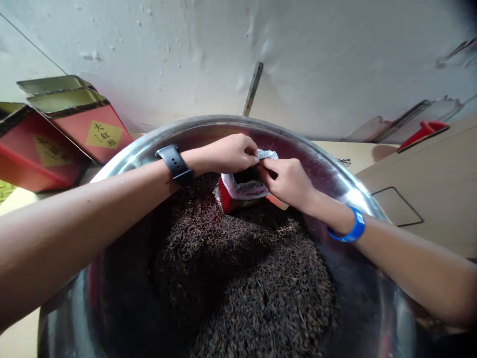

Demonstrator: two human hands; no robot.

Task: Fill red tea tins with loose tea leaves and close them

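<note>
A wide steel basin (pixel 208 120) holds a heap of dark loose tea leaves (pixel 268 288). On the heap, toward the far side, stands a red tin (pixel 228 201) with a clear plastic bag (pixel 244 190) lining it and folded out over its rim. Dark leaves show inside the bag. My left hand (pixel 231 153), below a black watch, pinches the bag's far edge. Close beside it my right hand (pixel 288 181), with a blue wristband on that arm, pinches the same edge with thumb and finger. An orange-pink piece under my right hand is mostly hidden.
Several open red tins (pixel 78 119) with yellow labels stand left of the basin. Behind the basin rises a pale wall (pixel 194 59) with a metal strip (pixel 254 89). At the right are a red plastic object (pixel 423 134) and a cardboard-coloured surface (pixel 432 184).
</note>
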